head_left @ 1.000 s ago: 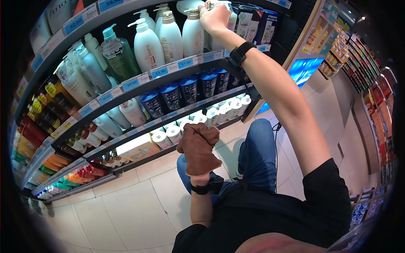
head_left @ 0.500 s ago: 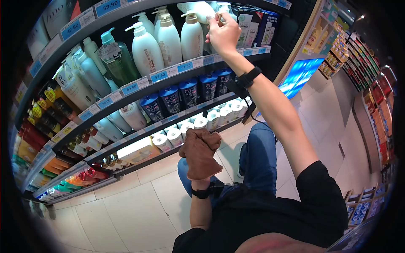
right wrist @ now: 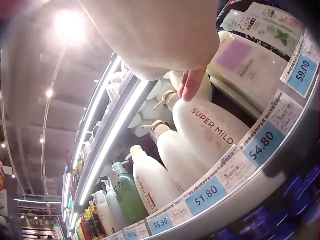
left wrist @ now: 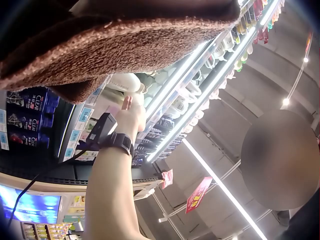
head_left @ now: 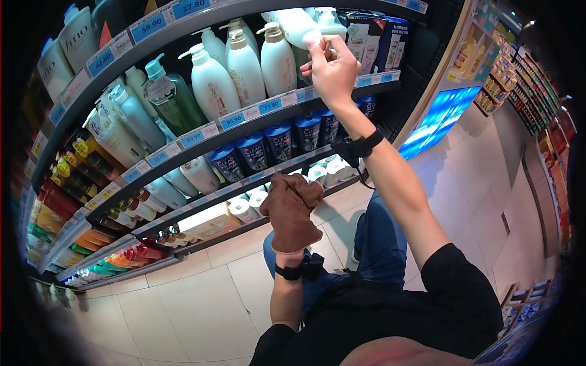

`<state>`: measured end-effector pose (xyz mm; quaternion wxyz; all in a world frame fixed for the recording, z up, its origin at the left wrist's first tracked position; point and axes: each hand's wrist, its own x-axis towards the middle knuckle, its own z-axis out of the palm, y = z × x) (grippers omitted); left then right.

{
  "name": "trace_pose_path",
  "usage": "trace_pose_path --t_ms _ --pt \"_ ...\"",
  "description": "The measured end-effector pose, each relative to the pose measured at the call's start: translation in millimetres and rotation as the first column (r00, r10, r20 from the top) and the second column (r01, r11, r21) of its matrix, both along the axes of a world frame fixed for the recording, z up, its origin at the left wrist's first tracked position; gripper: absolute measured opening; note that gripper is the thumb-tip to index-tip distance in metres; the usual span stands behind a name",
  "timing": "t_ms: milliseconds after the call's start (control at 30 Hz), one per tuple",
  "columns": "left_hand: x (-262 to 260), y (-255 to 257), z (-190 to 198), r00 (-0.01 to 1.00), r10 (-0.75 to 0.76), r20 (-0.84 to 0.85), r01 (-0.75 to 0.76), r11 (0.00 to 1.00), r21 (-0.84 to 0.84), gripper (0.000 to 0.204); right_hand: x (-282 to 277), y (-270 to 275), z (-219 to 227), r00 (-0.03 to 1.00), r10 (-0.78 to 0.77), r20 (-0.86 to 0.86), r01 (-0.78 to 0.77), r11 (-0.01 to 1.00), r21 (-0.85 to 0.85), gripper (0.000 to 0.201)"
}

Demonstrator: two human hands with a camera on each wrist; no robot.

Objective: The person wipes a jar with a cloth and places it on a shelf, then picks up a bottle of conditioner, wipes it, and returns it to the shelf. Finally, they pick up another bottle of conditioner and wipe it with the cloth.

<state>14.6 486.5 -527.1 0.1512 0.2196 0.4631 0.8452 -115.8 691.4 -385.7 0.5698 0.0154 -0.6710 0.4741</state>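
Note:
My right hand [head_left: 332, 72] pinches the top end of a white bottle [head_left: 292, 25], which lies tilted above the upright bottles on the shelf. In the right wrist view the same hand [right wrist: 160, 40] hides most of that bottle. Beside it stand white pump bottles marked Super Mild [right wrist: 212, 125] with tan pump heads. My left hand is hidden inside a brown cloth mitt [head_left: 293, 210], held low in front of the shelves. The mitt's fuzzy edge [left wrist: 145, 47] fills the top of the left wrist view.
Price tags line the shelf edge [head_left: 268, 107]. A green pump bottle [head_left: 174, 97] stands further left, dark Clear boxes [head_left: 390, 46] to the right. Blue Clear bottles [head_left: 279, 141] fill the shelf below. A lit blue screen [head_left: 441, 122] stands at the shelf's right end.
My right hand has drawn back from the shelf towards me, and the tilted white bottle's top end has come forward with it. The mitt has stayed nearly still.

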Motion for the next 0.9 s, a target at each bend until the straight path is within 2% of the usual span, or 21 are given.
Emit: trace_pose_path --t_ms 67,200,233,267,300,333,367,533,633,700,733,800,833,900 --pt "-1.1 3.1 1.5 0.996 0.018 0.092 -0.017 1.000 -0.014 0.023 6.6 -3.0 -6.1 1.000 -0.011 -0.028 0.011 1.000 0.005 0.018" --pt "-3.6 9.2 -1.2 0.992 0.005 0.125 -0.004 1.000 -0.010 0.034 28.2 -8.5 -21.2 0.996 -0.026 -0.088 0.025 1.000 -0.008 0.014" --pt "-3.9 9.9 -2.1 0.980 0.089 -0.179 -0.112 0.986 -0.125 0.039 34.4 -10.2 -25.3 0.991 -0.032 -0.127 0.028 0.999 -0.028 0.012" --pt "-4.4 10.5 -2.5 0.872 0.127 -0.473 -0.247 0.948 -0.201 0.046 42.1 -11.2 -30.3 0.991 -0.002 -0.131 -0.003 0.999 -0.037 0.011" --pt "-5.1 8.5 5.8 0.871 0.132 -0.472 -0.252 0.946 -0.201 0.046 49.3 -10.9 -35.5 0.989 0.034 -0.143 -0.044 0.997 -0.067 0.011" --pt "-6.0 3.6 21.0 0.683 0.097 -0.724 -0.418 0.864 -0.279 0.044 57.3 -11.4 -38.9 0.988 0.049 -0.146 -0.062 0.994 -0.088 0.010" --pt "-6.8 0.8 28.9 0.443 -0.005 -0.897 -0.587 0.755 -0.294 0.044 66.4 -12.3 -42.3 0.987 0.065 -0.147 -0.081 0.991 -0.110 0.010" --pt "-6.8 2.7 5.0 0.542 0.047 -0.839 -0.531 0.793 -0.299 0.044 124.9 -12.4 -54.5 0.983 0.171 -0.067 -0.181 0.965 -0.189 0.012" --pt "-13.8 6.9 -5.6 0.619 0.066 -0.783 -0.477 0.823 -0.307 0.044 178.2 -4.0 -53.1 0.967 0.220 0.128 -0.170 0.932 -0.319 0.012" --pt "-21.2 17.4 -11.4 0.665 0.066 -0.744 -0.438 0.841 -0.317 0.044 220.5 5.1 -52.3 0.918 0.288 0.271 -0.165 0.902 -0.400 0.014" --pt "-19.1 11.8 -18.4 0.688 0.061 -0.723 -0.414 0.852 -0.322 0.044 242.3 6.7 -50.5 0.919 0.286 0.273 -0.156 0.897 -0.413 0.014" --pt "-22.7 17.6 -28.4 0.734 0.036 -0.678 -0.353 0.873 -0.336 0.044 281.6 5.7 -47.6 0.794 0.350 0.497 -0.106 0.885 -0.454 0.017" --pt "-22.9 19.6 -34.4 0.756 0.020 -0.654 -0.318 0.885 -0.340 0.044 294.3 7.3 -46.1 0.797 0.344 0.496 -0.087 0.879 -0.469 0.017" --pt "-18.5 31.4 -44.9 0.796 -0.040 -0.604 -0.223 0.908 -0.355 0.044 324.0 2.3 -47.9 0.653 0.436 0.619 -0.049 0.840 -0.541 0.020"
